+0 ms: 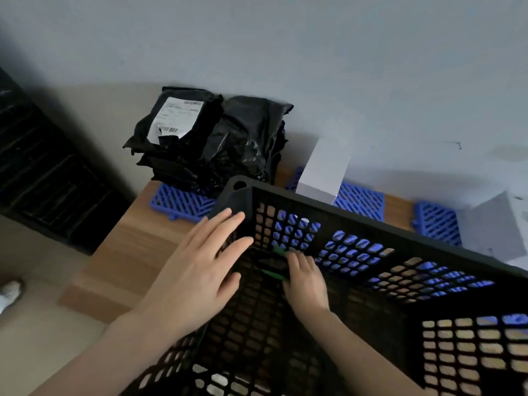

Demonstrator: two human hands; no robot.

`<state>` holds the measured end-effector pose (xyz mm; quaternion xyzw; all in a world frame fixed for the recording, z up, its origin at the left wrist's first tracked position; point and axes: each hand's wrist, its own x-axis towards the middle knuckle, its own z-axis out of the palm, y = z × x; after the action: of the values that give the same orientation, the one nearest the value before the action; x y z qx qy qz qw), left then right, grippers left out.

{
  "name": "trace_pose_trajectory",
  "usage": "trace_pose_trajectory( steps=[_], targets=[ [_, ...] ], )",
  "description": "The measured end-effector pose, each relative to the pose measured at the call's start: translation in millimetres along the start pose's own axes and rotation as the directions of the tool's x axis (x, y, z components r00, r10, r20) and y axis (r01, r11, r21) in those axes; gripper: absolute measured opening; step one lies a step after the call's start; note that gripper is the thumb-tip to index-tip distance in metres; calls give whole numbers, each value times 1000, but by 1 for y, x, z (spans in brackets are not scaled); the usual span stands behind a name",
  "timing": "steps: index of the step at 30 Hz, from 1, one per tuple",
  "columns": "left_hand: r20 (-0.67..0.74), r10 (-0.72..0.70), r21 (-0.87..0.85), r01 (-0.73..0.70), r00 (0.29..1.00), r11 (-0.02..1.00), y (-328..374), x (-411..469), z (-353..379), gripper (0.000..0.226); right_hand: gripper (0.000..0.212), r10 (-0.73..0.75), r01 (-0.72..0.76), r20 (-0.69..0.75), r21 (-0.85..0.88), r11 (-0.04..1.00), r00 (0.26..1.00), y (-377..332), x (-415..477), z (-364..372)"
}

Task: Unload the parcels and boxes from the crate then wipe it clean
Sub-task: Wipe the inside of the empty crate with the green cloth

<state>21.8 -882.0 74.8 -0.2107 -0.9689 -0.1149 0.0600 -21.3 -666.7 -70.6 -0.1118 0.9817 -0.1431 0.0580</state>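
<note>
Head view: L hand [200, 267] lay flat, fingers straight, bracing the crate [371, 224] corner. R hand [307, 281] was inside on a green cloth [273, 272], grip unclear. Hard wiping could've shoved the emptied crate into parcels [205, 138] & boxes [323, 167]. Wood table [128, 252], grey wall [314, 52] behind.

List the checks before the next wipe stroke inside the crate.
1. Crate unloaded: ok, no parcels visible inside.
2. Black parcels set aside: ok, stacked on a blue pallet by the wall.
3. White box out: ok, on the pallets behind the crate.
4. Left hand bracing: ok, flat against the crate's corner.
5. Right hand on green wiper: ok, holds it at the inner corner.
6. Floor clean: cannot tell, too dim.
</note>
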Motion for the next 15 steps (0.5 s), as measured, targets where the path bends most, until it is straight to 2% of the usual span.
trace_pose_trajectory(
  steps=[1, 4, 6, 9, 12, 15],
  targets=[
    [12, -5, -15, 5, 1000, 1000, -2, 0, 0, 52, 60, -43, 44, 33, -44, 998, 999, 1, -4, 8],
    [41, 2, -42, 0, 999, 999, -3, 0, 1, 50, 71, -107, 155, 287, -149, 977, 952, 1, -19, 32],
    [48, 5, -41, -3, 999, 999, -3, 1, 1, 48, 74, -128, 182, 307, -154, 971, 943, 5, -25, 39],
    [35, 5, -92, -2, 999, 996, -2, 2, -1, 45, 71, -200, 251, 241, -205, 946, 950, 8, -21, 39],
    [5, -35, -217, 35, 999, 975, -2, 2, -6, 41, 57, -237, 276, 231, -149, 950, 943, 11, -12, 39],
    [27, -4, -217, 10, 1000, 976, -8, -1, -10, 41, 49, -229, 229, -54, -11, 973, 972, 8, 0, 32]
  ],
)
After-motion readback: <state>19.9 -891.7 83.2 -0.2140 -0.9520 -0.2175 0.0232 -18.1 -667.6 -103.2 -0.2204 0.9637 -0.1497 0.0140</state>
